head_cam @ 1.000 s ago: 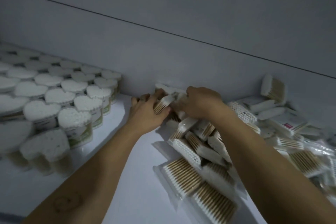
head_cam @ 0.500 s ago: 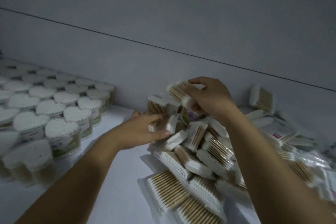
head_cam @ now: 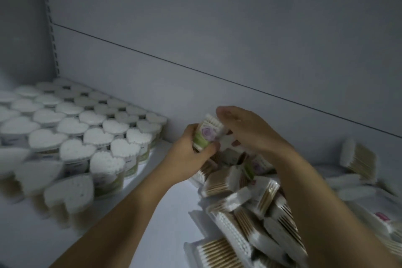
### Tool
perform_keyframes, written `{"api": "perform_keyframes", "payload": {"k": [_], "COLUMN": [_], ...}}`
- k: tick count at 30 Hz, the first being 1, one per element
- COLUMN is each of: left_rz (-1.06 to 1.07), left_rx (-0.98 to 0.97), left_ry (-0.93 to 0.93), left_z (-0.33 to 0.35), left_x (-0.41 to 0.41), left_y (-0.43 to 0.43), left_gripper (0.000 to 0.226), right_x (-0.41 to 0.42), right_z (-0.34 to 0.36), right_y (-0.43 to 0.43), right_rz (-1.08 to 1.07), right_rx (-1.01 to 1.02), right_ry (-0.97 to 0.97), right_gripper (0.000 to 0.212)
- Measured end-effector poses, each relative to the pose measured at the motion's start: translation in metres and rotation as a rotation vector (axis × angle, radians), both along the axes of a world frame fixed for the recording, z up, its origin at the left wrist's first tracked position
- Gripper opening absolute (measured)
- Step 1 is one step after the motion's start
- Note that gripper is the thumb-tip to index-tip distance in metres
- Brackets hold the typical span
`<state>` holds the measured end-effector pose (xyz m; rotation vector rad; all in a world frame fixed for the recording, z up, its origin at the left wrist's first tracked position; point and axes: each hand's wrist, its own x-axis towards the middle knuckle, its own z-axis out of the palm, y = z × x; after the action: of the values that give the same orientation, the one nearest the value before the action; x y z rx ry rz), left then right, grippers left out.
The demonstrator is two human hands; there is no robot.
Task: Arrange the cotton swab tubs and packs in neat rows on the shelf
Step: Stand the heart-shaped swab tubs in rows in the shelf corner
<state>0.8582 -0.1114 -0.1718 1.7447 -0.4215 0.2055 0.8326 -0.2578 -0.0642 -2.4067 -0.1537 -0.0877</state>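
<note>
Firmly, left hand (head_cam: 191,155) and right hand (head_cam: 250,130) around one swab pack (head_cam: 205,135); pile (head_cam: 252,213) beneath

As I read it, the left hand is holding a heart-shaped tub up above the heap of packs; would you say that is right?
Not quite: the left hand holds a swab pack with a green label, not a heart-shaped tub. The head view shows it raised above the heap of packs; the heart-shaped tubs stand in rows further left.

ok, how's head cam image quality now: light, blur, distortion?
Head view: dim, bluish, no glare; heart-shaped tubs smear toward the lower-left edge; loose packs blur at right; held pack in the left hand is sharper; corners stretched.
</note>
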Motion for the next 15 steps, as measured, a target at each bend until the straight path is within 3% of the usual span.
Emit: {"api": "perform_keyframes", "payload": {"k": [3, 7, 9, 11, 13, 15], "left_rz": [-0.035, -0.079, -0.03, 0.095, 0.199, 0.179], "left_rx": [-0.103, -0.043, 0.082, 0.329, 0.618, 0.777], "left_ry": [0.111, 0.132, 0.101, 0.078, 0.081, 0.075], "left_z": [0.003, 0.004, 0.0, -0.007, -0.017, -0.022], "left_x": [0.006, 0.008, 0.009, 0.012, 0.014, 0.015], "left_y": [0.01, 0.014, 0.012, 0.01, 0.009, 0.006], "left_gripper": [0.038, 0.037, 0.051, 0.068, 0.07, 0.068], "right_x": [0.01, 0.035, 0.044, 0.052, 0.059, 0.065], "right_z": [0.006, 0.001, -0.003, -0.007, -0.004, 0.001], "right_y": [-0.001, 0.0, -0.001, -0.001, 0.001, 0.007], "right_rz": [0.216, 0.238, 0.235, 0.179, 0.101, 0.075], "right_rx": [-0.237, -0.316, -0.373, -0.458, -0.501, -0.536], "right_ry": [-0.066, -0.154, -0.146, -0.165, -0.215, -0.26], "right_gripper": [0.06, 0.055, 0.059, 0.066, 0.066, 0.063]}}
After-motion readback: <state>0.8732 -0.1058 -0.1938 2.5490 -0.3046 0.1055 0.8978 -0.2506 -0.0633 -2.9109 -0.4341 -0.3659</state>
